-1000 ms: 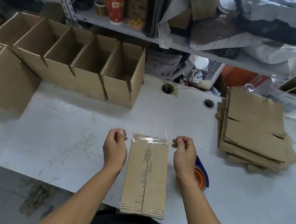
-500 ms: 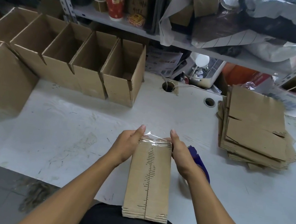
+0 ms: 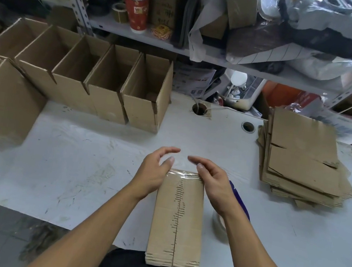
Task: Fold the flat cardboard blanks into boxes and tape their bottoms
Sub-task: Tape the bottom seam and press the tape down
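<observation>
Both hands have shifted since half a second ago: then they clasped the far end of the box from either side with thumbs raised; now the fingers reach past that end and curve loosely over the table.

The box [image 3: 178, 221] stands bottom-up at the near edge of the table [image 3: 72, 164], its near end overhanging the edge toward the person. Clear tape runs along the centre seam and wraps over the far end, where it shows as a glossy band. Bare tabletop lies to the left of the box and beyond it, up to the row of boxes [image 3: 100, 87], which stand open-topped along the back left, well apart from the work. A stack of flat blanks [image 3: 301, 159] lies at the right, apart from the box. A tape roll [image 3: 221, 223] with a blue dispenser sits just beside the box on its right, partly hidden under the right forearm. Two round holes pierce the table near its back edge. A shelf [image 3: 246, 66] above carries a red cup [image 3: 136, 7], bags and cartons.

The left hand [image 3: 154, 171] rests against the far left corner of the box, fingers relaxed and spread, holding nothing. The right hand [image 3: 214, 178] rests against the far right corner, fingers likewise loose and extended. The fingertips of the two hands nearly meet beyond the box.
</observation>
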